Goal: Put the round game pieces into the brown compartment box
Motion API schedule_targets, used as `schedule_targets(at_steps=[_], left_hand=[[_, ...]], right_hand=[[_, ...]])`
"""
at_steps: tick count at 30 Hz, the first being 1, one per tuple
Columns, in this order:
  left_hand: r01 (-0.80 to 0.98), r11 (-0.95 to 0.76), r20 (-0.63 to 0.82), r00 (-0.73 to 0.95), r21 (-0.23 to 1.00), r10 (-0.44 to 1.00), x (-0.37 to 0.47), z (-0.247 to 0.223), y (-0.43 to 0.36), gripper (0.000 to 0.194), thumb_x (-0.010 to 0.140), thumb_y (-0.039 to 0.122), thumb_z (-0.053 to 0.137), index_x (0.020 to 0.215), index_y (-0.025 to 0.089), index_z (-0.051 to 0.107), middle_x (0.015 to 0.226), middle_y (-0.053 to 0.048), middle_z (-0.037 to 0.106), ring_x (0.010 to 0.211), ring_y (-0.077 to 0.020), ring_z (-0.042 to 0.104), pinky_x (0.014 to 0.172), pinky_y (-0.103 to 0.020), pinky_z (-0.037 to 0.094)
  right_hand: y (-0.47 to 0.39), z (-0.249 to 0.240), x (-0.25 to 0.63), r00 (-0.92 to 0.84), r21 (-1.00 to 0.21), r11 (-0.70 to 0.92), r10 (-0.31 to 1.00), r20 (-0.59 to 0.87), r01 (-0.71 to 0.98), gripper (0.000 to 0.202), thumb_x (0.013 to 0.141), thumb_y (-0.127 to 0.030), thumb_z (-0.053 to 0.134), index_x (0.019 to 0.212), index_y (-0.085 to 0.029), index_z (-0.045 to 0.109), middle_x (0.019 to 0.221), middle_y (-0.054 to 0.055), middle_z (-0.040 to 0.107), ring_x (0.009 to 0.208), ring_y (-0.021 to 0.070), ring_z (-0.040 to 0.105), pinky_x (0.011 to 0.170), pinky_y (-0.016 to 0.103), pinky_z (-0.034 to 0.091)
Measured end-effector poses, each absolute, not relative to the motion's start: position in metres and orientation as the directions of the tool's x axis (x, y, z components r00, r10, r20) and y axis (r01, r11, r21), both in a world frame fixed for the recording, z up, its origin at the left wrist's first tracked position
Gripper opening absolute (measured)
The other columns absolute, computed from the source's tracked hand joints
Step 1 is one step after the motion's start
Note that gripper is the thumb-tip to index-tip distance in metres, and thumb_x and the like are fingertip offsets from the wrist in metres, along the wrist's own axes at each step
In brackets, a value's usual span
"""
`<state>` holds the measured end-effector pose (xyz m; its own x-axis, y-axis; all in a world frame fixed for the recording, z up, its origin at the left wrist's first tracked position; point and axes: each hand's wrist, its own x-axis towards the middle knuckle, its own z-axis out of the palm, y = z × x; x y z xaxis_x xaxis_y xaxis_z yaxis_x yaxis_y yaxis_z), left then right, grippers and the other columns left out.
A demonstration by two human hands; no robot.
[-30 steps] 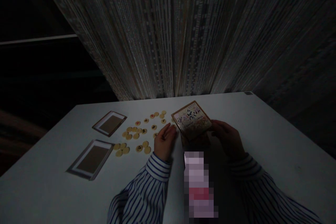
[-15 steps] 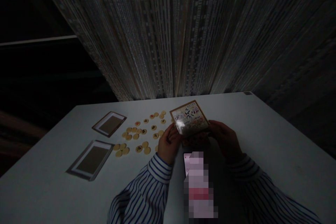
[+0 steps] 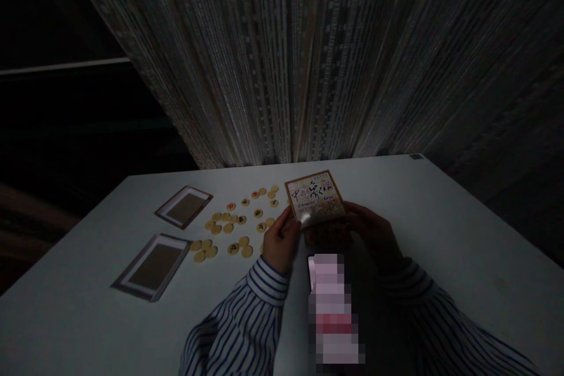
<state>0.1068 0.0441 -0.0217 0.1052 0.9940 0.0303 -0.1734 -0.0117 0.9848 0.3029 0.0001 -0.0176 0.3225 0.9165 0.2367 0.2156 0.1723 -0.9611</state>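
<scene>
A Chinese chess box (image 3: 315, 197), with large dark characters and "Chinese chess" printed on its face, is held up in front of me, its face tilted toward the camera. My left hand (image 3: 282, 241) grips its lower left corner, thumb on the front. At the lower right edge, my right hand (image 3: 372, 235) closes on the box, with its fingers partly in shadow. Below the box's front edge a dark reddish surface shows; whether it belongs to the box I cannot tell. Round wooden chess pieces (image 3: 233, 249), some with red or black characters, lie scattered left of my left hand.
Two shallow trays or lids with brown insides lie at the left, a larger grey-edged one (image 3: 126, 288) nearer me and a smaller one (image 3: 176, 223) behind. A lit phone (image 3: 312, 270), mostly blurred out, lies between my forearms. A striped curtain (image 3: 273, 70) hangs behind the white table (image 3: 462, 247).
The box has turned slightly and its printed face shows more plainly, with less glare. My right hand has shifted a little to the left along its edge.
</scene>
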Motion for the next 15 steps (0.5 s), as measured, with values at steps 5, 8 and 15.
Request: schedule_targets(at_steps=[5,8,15], left_hand=[[-0.053,-0.155,0.158,0.069,0.987,0.985,0.104,-0.025,0.045,0.048,0.068,0.03,0.067,0.112,0.011,0.06,0.11,-0.013,0.064,0.097,-0.0206,0.061,0.09,-0.037,0.047],[-0.039,-0.266,0.268,0.101,0.963,0.958,0.103,-0.027,0.045,0.048,0.067,0.027,0.068,0.113,0.014,0.059,0.119,-0.013,0.058,0.102,-0.0205,0.059,0.09,-0.035,0.048],[-0.037,-0.306,0.308,0.177,0.951,0.935,0.101,-0.032,0.045,0.061,0.069,0.024,0.067,0.126,0.012,0.047,0.126,-0.016,0.052,0.104,-0.0216,0.059,0.088,-0.035,0.05]], right_hand=[[-0.004,-0.017,0.301,0.264,-0.892,0.279,0.886,0.382,0.355,0.037,0.074,-0.036,0.062,0.109,-0.022,0.061,0.113,0.007,0.063,0.085,0.0198,0.066,0.074,0.037,0.057],[-0.007,-0.012,0.299,0.192,-0.858,0.325,0.885,0.424,0.397,0.036,0.078,-0.033,0.058,0.114,-0.025,0.057,0.12,0.006,0.059,0.089,0.0185,0.065,0.077,0.035,0.056],[-0.011,-0.011,0.303,0.058,-0.747,0.381,0.872,0.487,0.545,0.04,0.082,-0.026,0.052,0.122,-0.023,0.051,0.119,0.008,0.06,0.095,0.0193,0.063,0.076,0.033,0.057]])
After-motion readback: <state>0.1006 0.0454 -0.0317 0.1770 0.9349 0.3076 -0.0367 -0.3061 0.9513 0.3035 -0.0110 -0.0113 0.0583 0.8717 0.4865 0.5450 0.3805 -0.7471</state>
